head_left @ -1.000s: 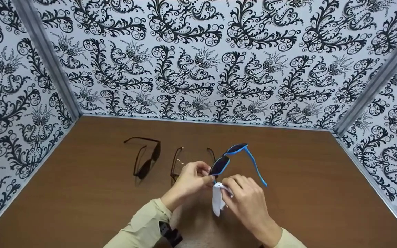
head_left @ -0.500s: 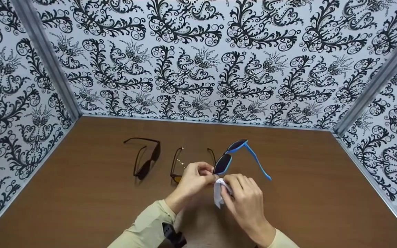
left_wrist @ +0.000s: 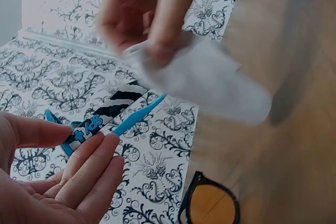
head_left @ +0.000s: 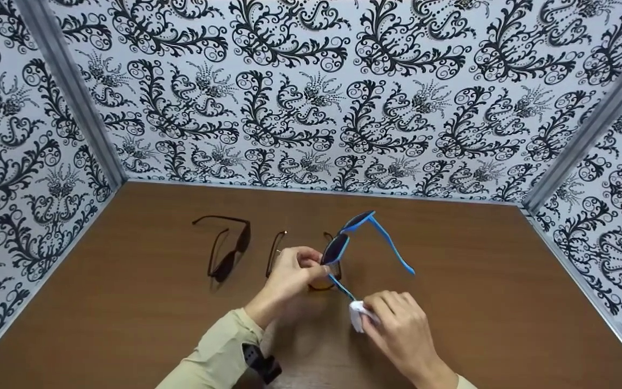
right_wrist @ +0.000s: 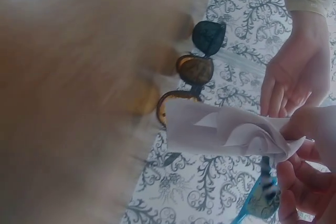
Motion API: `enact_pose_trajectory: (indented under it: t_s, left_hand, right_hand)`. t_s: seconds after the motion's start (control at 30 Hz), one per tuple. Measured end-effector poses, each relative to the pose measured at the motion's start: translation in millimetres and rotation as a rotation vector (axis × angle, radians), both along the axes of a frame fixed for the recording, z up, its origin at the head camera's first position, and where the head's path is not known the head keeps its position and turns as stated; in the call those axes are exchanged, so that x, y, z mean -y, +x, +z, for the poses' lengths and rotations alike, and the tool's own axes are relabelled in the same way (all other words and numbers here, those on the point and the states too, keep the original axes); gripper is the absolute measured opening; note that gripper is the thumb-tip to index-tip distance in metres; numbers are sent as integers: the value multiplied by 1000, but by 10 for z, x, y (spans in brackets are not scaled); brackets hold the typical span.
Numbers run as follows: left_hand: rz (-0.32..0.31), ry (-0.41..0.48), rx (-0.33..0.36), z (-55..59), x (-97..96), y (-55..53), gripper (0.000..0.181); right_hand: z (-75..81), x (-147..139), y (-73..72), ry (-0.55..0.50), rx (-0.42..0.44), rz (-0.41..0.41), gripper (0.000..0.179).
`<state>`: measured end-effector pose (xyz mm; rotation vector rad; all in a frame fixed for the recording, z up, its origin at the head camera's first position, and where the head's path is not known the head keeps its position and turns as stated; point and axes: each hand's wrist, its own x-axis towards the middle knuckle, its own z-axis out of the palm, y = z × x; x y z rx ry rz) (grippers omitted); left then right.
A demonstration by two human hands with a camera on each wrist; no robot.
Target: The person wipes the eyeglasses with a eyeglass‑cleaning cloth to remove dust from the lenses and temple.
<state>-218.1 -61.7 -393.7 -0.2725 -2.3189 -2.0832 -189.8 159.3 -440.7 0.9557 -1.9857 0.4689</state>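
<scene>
My left hand (head_left: pixel 292 273) pinches a pair of blue-framed sunglasses (head_left: pixel 336 248) near a hinge, holding them above the table with dark lenses facing away. In the left wrist view the gripped temple arm (left_wrist: pixel 118 103) is striped black and white with blue lettering; thumb and fingertips hold its hinge end. My right hand (head_left: pixel 400 329) pinches a folded white cloth (head_left: pixel 358 317) at the temple's tip, which the cloth hides. In the right wrist view the cloth (right_wrist: pixel 220 129) hangs loose from thumb and fingers. The other blue temple (head_left: pixel 392 246) sticks out to the right.
Dark sunglasses (head_left: pixel 230 254) lie unfolded on the brown table (head_left: pixel 484 270) at left. Amber-lensed glasses (head_left: pixel 322 283) lie behind and under my left hand, partly hidden. Patterned walls (head_left: pixel 311 97) enclose the table at the back and sides.
My right hand and the cloth have moved down and right, away from the hinge along the temple arm, baring its length. The left hand with the sunglasses has shifted slightly left and up.
</scene>
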Motion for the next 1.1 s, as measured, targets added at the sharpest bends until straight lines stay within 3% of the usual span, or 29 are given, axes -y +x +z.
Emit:
enact_pose_trajectory:
  t_s: [0.3, 0.6, 0.8, 1.1]
  left_hand:
    - [2, -15, 35, 26, 71, -14, 20]
    - [59, -84, -44, -5, 122, -106, 19]
    - [63, -77, -20, -19, 95, -171, 17]
    - [89, -246, -52, 66, -84, -303, 17]
  right_hand:
    - [49, -244, 17, 42, -31, -53, 11]
    - [181, -632, -13, 8, -40, -162, 18]
    - [215, -781, -9, -7, -21, -171, 22]
    - [251, -928, 7, -67, 33, -164, 14]
